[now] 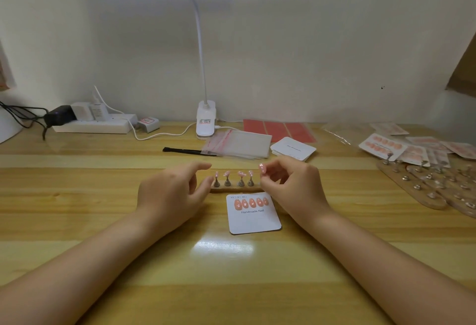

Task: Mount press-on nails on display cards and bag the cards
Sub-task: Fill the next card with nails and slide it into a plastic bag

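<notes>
Pink press-on nails (233, 175) perch on four small metal stands along a wooden holder (235, 189), raised so fingers can pluck them. The right hand (291, 183) pinches one nail (261, 167) at the holder's right end, probably meant for the display card (253, 217) just in front, whose top row already carries five. The left hand (171, 190) hovers at the holder's left end, fingers loosely spread, holding nothing, likely to steady it. Clear bags (238, 144) and blank cards (293, 149) wait beyond; finished packs (407, 148) and spare holders (432, 185) lie well right. Nothing blocks the card.
</notes>
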The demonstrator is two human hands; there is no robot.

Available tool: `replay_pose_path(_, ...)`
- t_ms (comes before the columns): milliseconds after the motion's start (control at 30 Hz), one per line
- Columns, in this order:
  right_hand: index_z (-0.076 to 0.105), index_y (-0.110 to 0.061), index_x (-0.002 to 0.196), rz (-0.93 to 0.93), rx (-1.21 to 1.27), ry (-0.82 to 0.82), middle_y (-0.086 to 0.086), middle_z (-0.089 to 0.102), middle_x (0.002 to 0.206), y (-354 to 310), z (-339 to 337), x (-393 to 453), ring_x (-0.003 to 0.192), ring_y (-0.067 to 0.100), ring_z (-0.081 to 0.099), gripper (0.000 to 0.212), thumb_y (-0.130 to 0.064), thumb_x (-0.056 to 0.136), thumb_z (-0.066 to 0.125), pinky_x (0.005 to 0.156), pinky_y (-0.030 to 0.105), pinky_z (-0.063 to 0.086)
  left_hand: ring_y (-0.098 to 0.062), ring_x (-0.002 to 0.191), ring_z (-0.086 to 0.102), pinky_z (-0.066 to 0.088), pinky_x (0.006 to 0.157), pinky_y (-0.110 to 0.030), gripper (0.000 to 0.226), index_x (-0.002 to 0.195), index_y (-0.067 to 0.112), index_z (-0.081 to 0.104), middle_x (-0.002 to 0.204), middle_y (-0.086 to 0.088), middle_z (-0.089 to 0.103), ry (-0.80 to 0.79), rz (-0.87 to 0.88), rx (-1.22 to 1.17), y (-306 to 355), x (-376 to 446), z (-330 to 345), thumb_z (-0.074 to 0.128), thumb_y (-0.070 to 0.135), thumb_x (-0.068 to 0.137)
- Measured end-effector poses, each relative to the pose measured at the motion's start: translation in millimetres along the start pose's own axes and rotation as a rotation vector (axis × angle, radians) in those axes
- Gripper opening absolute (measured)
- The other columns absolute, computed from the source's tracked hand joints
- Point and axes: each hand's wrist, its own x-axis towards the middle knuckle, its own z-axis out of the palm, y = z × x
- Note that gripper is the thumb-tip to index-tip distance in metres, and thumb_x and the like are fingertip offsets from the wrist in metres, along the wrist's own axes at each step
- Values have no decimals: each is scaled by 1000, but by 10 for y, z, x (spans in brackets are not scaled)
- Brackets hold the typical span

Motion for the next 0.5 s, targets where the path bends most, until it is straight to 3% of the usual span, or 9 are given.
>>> replay_pose_path(133,74,-14,80,-63,82,-25,-6,68,72,-76,25,-62,64,5,60,10,-5,80,73,58,11,44,-5,61,52,47,51,-32,45,116,30,64,75,16,55,34,53,-223,162,-19,-93,48,57,85)
replay_pose_path(267,77,-11,87,-187,88,-77,-1,68,74,-126,78,-123,65,6,59,14,0,79,74,63,10,43,-6,81,55,50,71,-31,56,121,29,61,101,13,57,-76,112,-387,310,-59,-114,55,65,79)
replay_pose_path(400,77,-11,91,-293,74,-76,2,67,74,-128,85,-135,68,3,56,20,3,78,74,65,7,42,-12,81,57,52,72,-39,30,109,18,70,99,6,61,-50,203,-348,351,-97,-92,69,36,85)
replay_pose_path(500,77,-10,90,-339,58,-84,4,65,72,-120,89,-137,65,9,57,18,3,78,73,62,14,46,-13,77,60,52,69,-40,26,101,14,73,95,4,65,-21,207,-369,348,-109,-81,73,33,83)
